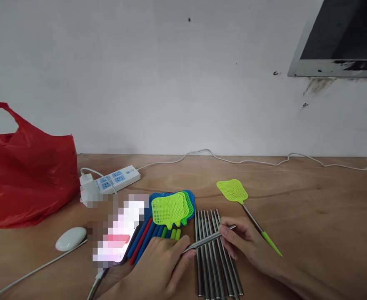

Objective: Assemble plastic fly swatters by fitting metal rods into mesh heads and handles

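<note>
My left hand [166, 262] and my right hand [241, 239] hold one metal rod [206, 241] between them, tilted up to the right. The left fingers pinch its lower end, the right fingers its upper end. Beneath it lies a row of several metal rods [213, 271]. Just behind my left hand is a stack of fly swatter heads [167, 208] in yellow-green, green and blue. Several coloured handles [148, 235] in blue, red, green and yellow-green lie there, partly hidden by my left hand. Beyond my right hand rests a yellow-green fly swatter [233, 191] with rod and handle joined.
A lit phone [122, 233], partly blurred out, stands left of the handles with a cable. Farther left are a white mouse-shaped object [71, 238], a power strip [121, 179] and a red plastic bag [30, 175]. A white cord [245, 161] runs along the wall.
</note>
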Tool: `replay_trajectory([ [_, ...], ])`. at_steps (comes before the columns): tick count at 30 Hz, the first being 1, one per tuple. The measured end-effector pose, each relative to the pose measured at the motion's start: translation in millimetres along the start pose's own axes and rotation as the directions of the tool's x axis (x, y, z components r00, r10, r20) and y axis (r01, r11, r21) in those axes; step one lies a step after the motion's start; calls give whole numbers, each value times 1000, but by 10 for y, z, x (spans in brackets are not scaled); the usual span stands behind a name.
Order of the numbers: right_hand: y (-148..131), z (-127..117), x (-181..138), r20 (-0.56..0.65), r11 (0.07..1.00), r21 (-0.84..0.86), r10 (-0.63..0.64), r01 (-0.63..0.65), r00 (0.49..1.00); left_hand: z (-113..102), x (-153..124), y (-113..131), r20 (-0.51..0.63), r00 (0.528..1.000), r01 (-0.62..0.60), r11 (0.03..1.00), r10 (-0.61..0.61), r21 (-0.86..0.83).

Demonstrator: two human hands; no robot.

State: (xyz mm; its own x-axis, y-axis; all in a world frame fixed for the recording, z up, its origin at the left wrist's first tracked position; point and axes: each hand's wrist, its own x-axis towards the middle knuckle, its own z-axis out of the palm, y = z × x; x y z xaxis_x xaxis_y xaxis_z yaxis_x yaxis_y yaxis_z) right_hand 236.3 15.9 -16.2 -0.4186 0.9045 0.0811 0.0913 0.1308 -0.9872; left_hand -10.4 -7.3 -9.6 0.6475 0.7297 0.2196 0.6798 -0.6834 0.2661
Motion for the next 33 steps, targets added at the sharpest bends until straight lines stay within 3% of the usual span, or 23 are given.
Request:
replay_trajectory([
  [5, -33, -64, 28, -107, 999, -29, -19, 16, 994, -68, 57, 3, 55, 997, 46, 999, -46, -9],
  [11, 11, -280, 115, -76, 1000, -3, -12, 12, 997, -223, 144, 15, 122, 987, 119, 990, -109, -79],
  [15, 103, -407, 160, -278, 986, 140, -47, 88, 959, -296, 67, -34, 99, 986, 144, 985, -135, -93],
  [17, 135, -424, 176, -308, 981, 164, -46, 101, 950, -301, -18, -71, 83, 987, 147, 983, -138, -108],
  [21, 143, -334, 174, -281, 984, 165, -16, 64, 960, -275, -175, -96, 7, 990, 141, 984, -141, -111],
  [26, 21, -136, 87, -389, 997, 37, -54, 74, 920, -272, -169, -75, -15, 998, 63, 996, -64, -65],
  [28, -38, -51, 28, -340, 994, -87, -91, 65, 936, -276, -114, -61, 1, 1000, 25, 999, -25, -28],
  [30, -75, 27, -27, -198, 988, -157, -46, 15, 979, -273, -52, -36, 26, 1000, -5, 1000, 5, 7],
  [33, -88, 106, -80, -197, 991, -133, -35, 9, 980, -261, 27, 23, 66, 997, -29, 999, 27, 38],
])
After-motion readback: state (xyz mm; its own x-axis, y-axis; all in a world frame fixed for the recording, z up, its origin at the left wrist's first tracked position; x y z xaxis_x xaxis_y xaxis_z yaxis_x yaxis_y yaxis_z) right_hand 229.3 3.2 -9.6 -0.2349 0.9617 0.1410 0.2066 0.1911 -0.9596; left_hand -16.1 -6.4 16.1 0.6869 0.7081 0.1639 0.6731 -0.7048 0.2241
